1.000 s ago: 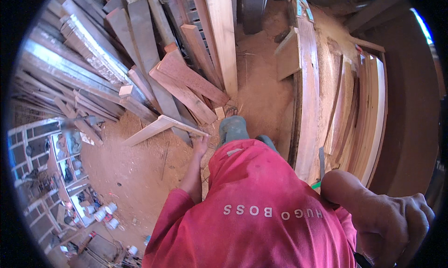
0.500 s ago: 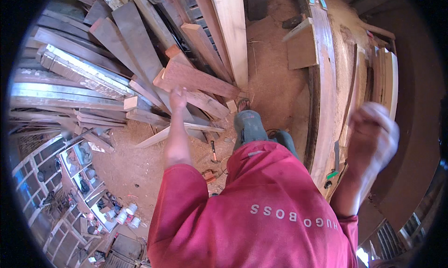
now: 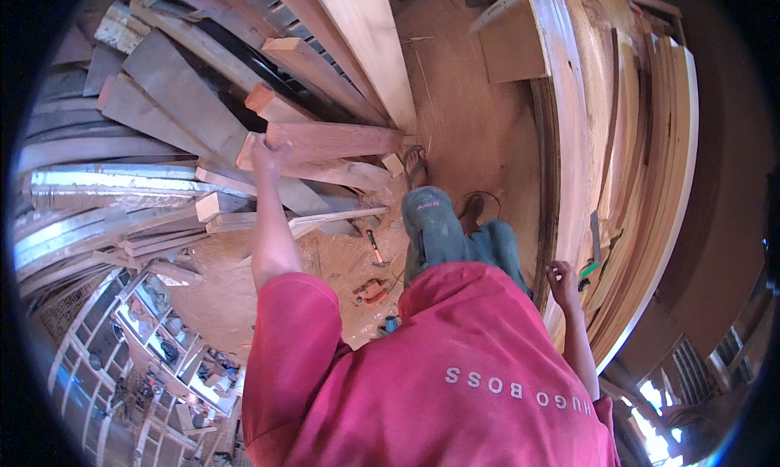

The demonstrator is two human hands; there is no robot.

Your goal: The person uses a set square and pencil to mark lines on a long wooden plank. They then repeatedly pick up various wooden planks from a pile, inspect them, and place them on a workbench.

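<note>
My left hand (image 3: 268, 152) is closed on the end of a wooden board (image 3: 245, 152) in the pile of timber at the left. A reddish-brown board (image 3: 337, 141) lies right beside those fingers, its far end close to my foot. My right hand (image 3: 562, 282) hangs at the right, by the edge of a long stack of planks, fingers curled; whether anything small is in them is hidden. Close to it, a handsaw with a green handle (image 3: 590, 269) rests on the planks.
Boards of many lengths (image 3: 175, 85) fan out across the left. A hammer (image 3: 374, 248) and an orange tool (image 3: 372, 291) lie on the sawdust-covered floor. Long planks (image 3: 642, 199) run along the right, with a wooden box-like block (image 3: 512, 48) at their far end.
My right hand has come down from a raised, blurred position to beside the plank stack. The view has turned and shifted. My left hand stays at the board ends.
</note>
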